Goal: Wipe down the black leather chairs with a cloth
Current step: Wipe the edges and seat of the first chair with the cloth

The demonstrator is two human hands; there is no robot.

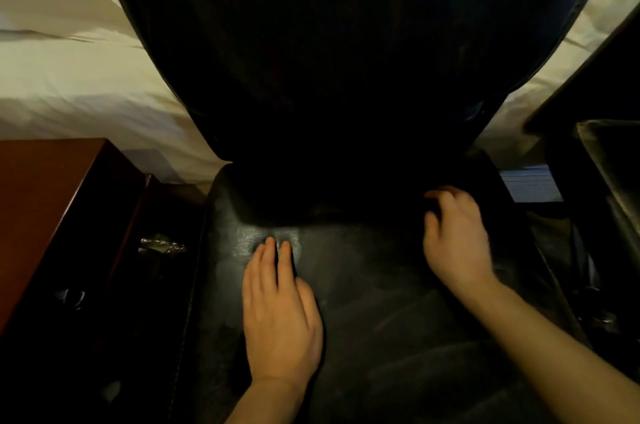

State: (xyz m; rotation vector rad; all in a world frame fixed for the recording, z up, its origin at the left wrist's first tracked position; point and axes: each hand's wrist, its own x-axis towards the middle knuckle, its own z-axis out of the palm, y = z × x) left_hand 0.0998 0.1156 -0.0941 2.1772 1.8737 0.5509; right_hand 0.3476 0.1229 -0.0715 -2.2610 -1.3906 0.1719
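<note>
A black leather chair fills the middle of the view, its tall backrest (346, 42) rising ahead and its seat (374, 285) below me. My left hand (280, 312) lies flat, palm down, on the left part of the seat and holds nothing. Its fingertips touch a shiny, lighter patch (256, 236) of leather. My right hand (457, 240) rests at the back right of the seat, fingers curled into the dark crease under the backrest. I see no cloth; the crease is too dark to tell what the fingers grip.
White bedding (79, 77) lies behind the chair on both sides. A reddish wooden cabinet (52, 202) stands at the left, with a crumpled shiny wrapper (161, 245) in the dark gap beside it. Another dark chair (609, 181) stands close on the right.
</note>
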